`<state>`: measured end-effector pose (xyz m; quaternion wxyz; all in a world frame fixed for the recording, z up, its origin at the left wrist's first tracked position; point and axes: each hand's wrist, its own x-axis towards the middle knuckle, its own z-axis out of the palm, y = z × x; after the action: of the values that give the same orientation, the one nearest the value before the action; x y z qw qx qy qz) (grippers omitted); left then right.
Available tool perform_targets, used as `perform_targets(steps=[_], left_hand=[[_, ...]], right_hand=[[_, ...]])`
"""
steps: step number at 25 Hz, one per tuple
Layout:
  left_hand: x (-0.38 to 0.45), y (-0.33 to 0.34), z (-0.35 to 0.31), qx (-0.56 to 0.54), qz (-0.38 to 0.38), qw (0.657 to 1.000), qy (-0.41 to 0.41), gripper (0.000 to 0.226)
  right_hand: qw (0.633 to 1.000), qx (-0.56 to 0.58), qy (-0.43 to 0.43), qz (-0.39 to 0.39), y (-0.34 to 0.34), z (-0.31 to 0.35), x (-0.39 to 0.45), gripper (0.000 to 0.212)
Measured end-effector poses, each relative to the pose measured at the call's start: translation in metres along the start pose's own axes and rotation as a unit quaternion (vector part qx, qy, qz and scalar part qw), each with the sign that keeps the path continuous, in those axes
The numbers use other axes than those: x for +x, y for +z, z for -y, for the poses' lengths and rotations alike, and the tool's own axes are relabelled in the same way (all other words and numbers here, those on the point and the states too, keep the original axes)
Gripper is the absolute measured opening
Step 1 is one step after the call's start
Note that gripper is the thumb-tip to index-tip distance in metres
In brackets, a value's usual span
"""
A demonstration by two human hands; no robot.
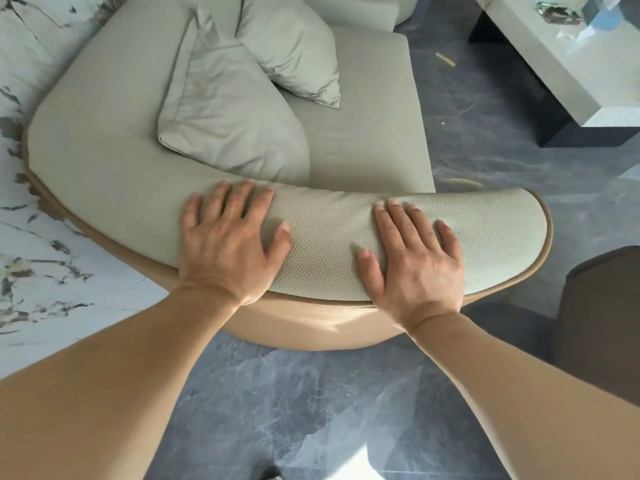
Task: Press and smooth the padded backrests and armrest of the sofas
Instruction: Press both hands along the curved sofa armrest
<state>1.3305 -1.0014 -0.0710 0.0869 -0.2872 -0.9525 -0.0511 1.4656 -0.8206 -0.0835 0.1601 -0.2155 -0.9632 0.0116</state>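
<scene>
A pale grey-green sofa with a curved padded armrest of pebbled leather, edged in tan piping, fills the middle of the head view. My left hand lies flat on the armrest's left part, fingers spread, palm down. My right hand lies flat on its right part, fingers spread too. Both hands hold nothing. The padded backrest curves away along the left towards the wall. Two loose cushions, one large and one smaller, lean on the seat.
A glossy white low table with a dark base stands at the upper right. A dark brown seat or stool is at the right edge. Grey marbled floor lies below me. A white marbled wall runs along the left.
</scene>
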Motion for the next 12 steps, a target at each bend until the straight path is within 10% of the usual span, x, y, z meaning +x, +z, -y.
perform_targets(steps=[12], left_hand=[[0.046, 0.008, -0.002, -0.008, 0.004, 1.000, -0.010, 0.065]], right_hand=[[0.999, -0.010, -0.009, -0.045, 0.018, -0.011, 0.045, 0.065]])
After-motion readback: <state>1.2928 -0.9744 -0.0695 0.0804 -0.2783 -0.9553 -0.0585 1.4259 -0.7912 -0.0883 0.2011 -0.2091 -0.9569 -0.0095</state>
